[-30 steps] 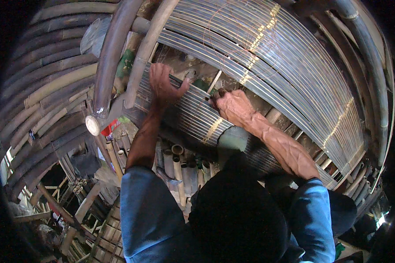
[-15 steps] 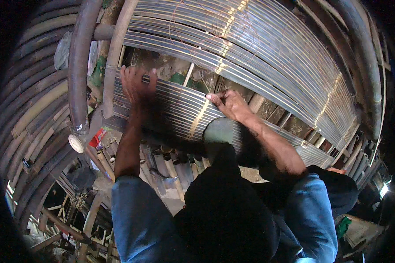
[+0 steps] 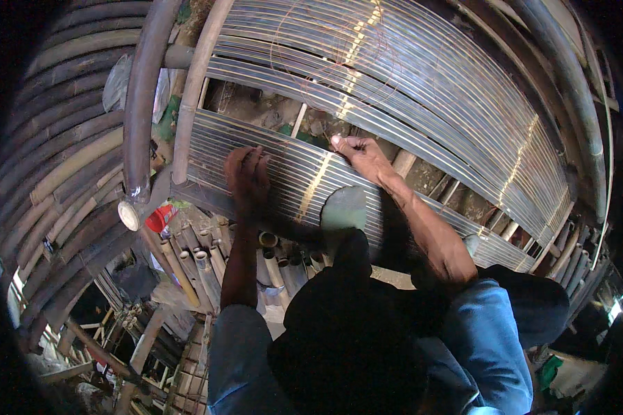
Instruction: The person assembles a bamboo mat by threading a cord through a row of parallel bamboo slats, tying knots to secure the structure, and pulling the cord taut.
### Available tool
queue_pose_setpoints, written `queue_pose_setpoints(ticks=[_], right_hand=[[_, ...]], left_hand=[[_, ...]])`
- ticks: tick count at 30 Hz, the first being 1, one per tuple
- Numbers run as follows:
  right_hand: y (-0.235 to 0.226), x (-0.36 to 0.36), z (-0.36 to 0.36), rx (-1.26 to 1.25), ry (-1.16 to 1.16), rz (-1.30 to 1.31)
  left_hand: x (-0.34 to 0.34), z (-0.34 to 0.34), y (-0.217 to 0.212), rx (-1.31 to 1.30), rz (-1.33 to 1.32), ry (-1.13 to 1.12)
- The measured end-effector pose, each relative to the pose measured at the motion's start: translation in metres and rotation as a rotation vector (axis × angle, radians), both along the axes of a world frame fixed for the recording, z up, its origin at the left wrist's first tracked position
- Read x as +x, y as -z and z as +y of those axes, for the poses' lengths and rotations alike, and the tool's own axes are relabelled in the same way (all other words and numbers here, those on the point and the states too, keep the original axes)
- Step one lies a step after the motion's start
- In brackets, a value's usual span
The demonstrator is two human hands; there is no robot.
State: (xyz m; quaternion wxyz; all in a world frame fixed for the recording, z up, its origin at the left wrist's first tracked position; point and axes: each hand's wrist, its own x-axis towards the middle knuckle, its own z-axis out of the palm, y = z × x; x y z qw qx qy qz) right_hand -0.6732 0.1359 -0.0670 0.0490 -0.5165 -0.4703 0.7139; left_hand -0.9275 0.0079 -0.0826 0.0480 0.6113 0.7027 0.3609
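A panel of dark narrow bamboo slats [image 3: 211, 149] with pale lines between them lies in front of me, crossed by a yellowish binding band [image 3: 313, 188]. My left hand [image 3: 248, 176] is over its left part, fingers loosely bent and somewhat apart, with nothing visible in them. At the panel's far edge, by the upper end of the band, my right hand [image 3: 363, 158] pinches thumb against forefinger. What lies in the pinch is too small to make out. Beyond a gap is a larger slatted section [image 3: 429, 90] with similar bands, where thin reddish wire loops [image 3: 275, 43] lie.
A thick bamboo pole [image 3: 144, 104] frames the left side, beside rows of curved poles [image 3: 62, 124]. Cut bamboo tubes [image 3: 204, 266] and a red container [image 3: 160, 218] are below the panel. A pale rounded patch [image 3: 345, 207] partly covers the slats.
My left hand has drawn back from the panel's far edge toward me and slightly right, its spread fingers now bent. My right hand stays at the band's far end. The view has shifted slightly.
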Motion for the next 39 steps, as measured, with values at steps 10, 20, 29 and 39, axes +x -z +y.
queue_pose_setpoints(ticks=[10,20,29,39], right_hand=[[-0.005,-0.008,0.005,0.233,-0.3,-0.248],[0.006,0.002,0.008,0.242,-0.285,-0.281],[0.011,-0.062,0.009,0.408,-0.163,-0.182],[0.022,-0.081,0.013,0.496,-0.134,-0.128]], left_hand=[[0.006,0.0,0.0,-0.176,0.552,-0.158],[-0.096,-0.053,-0.143,-0.734,-0.771,-0.432],[-0.152,0.023,-0.129,-0.13,-1.496,-0.003],[0.023,0.126,-0.029,-0.794,-0.007,0.075]])
